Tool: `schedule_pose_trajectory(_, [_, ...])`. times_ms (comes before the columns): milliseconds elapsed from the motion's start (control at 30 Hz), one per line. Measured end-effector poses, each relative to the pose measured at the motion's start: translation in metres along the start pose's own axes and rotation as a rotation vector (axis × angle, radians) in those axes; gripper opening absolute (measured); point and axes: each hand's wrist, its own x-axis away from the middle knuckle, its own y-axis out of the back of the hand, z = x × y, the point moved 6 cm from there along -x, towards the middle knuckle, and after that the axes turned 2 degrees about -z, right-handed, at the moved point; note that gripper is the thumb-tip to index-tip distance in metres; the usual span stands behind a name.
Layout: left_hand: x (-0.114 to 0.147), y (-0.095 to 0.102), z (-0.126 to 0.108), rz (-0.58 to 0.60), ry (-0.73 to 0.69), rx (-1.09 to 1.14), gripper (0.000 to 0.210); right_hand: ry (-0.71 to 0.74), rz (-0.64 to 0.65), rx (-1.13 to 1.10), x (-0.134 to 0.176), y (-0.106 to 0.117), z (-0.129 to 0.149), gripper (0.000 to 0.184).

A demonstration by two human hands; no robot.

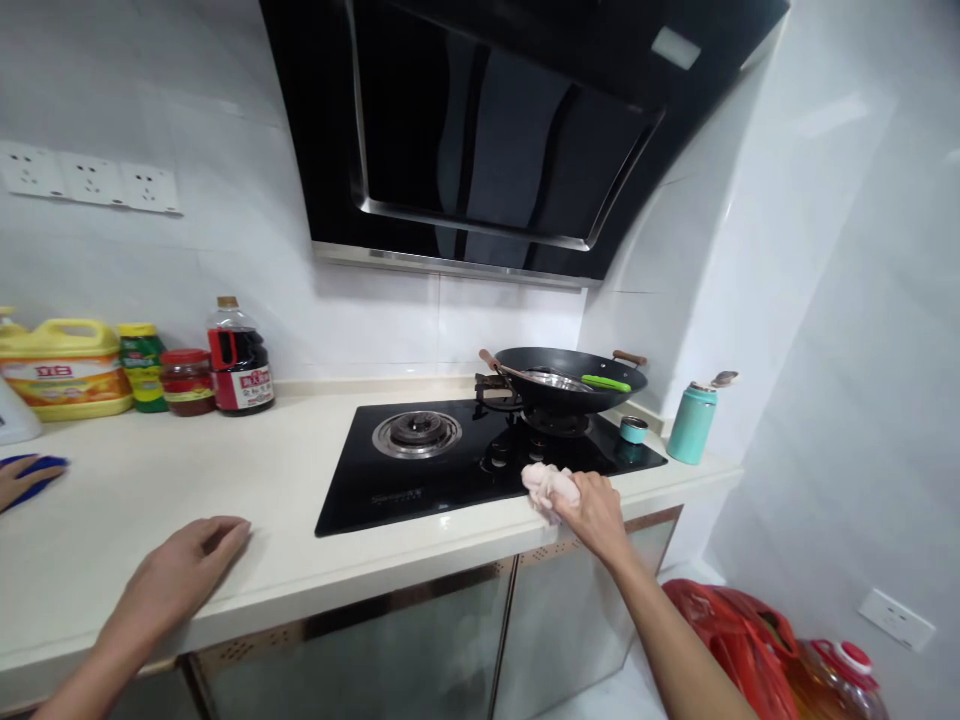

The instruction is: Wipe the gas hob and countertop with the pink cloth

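Note:
My right hand [596, 508] is closed around a crumpled pale pink cloth [551, 487]. The cloth touches the front edge of the black gas stove [442, 490], just below its knobs. On the white countertop [300, 450] to the left of the stove rests my left hand [180, 572], holding nothing, its fingers loosely bent and the thumb apart. A black wok [562, 395] with wooden handles stands on the right burner, with a green-handled utensil [606, 383] lying in it. The left burner [417, 432] is bare.
At the far left, another person's hand [16, 480] presses a blue cloth [49, 466]. Soy sauce [244, 365], a red-lidded jar [187, 382] and a yellow jug [67, 370] line the wall. A teal bottle [691, 425] and its cup [634, 430] stand right. The range hood [480, 140] hangs above.

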Motion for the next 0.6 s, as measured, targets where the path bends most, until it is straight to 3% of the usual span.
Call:
schedule_pose_trajectory(100, [-0.001,-0.002,0.002,0.002,0.01,0.004,0.046,0.126,0.04,-0.295,0.007,0.004,-0.003,0.03])
schedule_pose_trajectory(200, [-0.001,-0.002,0.004,-0.001,0.022,-0.013,0.047,0.084,-0.066,-0.385,-0.009,0.019,-0.044,0.036])
schedule_pose_trajectory(333, [-0.001,-0.002,0.008,-0.007,0.03,-0.057,0.051,-0.074,-0.214,-0.173,-0.052,0.033,-0.121,0.051])
schedule_pose_trajectory(433, [0.0,-0.003,0.009,0.057,0.047,-0.094,0.062,-0.332,-0.17,0.02,-0.074,0.024,-0.171,0.061])
schedule_pose_trajectory(533, [0.002,-0.001,0.007,0.089,0.066,-0.099,0.068,-0.551,-0.009,0.159,-0.079,0.005,-0.19,0.07])
schedule_pose_trajectory(600, [0.003,0.001,0.004,0.082,0.076,-0.09,0.067,-0.565,0.064,0.225,-0.081,-0.004,-0.181,0.07])
